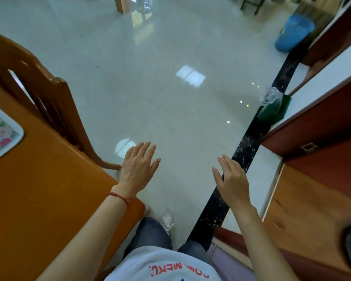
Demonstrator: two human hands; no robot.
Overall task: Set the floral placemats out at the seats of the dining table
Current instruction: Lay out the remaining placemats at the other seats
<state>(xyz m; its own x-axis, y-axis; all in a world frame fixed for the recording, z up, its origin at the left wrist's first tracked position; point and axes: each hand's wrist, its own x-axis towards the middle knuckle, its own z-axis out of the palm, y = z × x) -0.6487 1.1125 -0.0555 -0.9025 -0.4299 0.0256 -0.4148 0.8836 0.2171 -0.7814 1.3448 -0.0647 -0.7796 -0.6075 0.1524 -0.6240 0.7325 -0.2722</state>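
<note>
The pale tiled floor (170,88) spread out beyond and beneath both hands, glossy with reflected lights. To the left of the left hand lay the orange-brown dining table (49,199), its corner just under that wrist. A dark wooden cabinet (322,179) stood to the right of the right hand, well apart from it. Beyond the left hand and to its left, a wooden chair (39,88) was pushed in against the table's edge. A black marbled strip (249,142) ran along the floor past the right hand's fingertips. One floral placemat (0,132) rested flat on the table far to the left of the left hand, only its corner in sight. The left hand (139,169) hovered palm down, fingers spread and holding nothing, a red string bracelet (121,197) at its wrist. The right hand (232,179) was likewise flat and empty, fingers loosely together.
</note>
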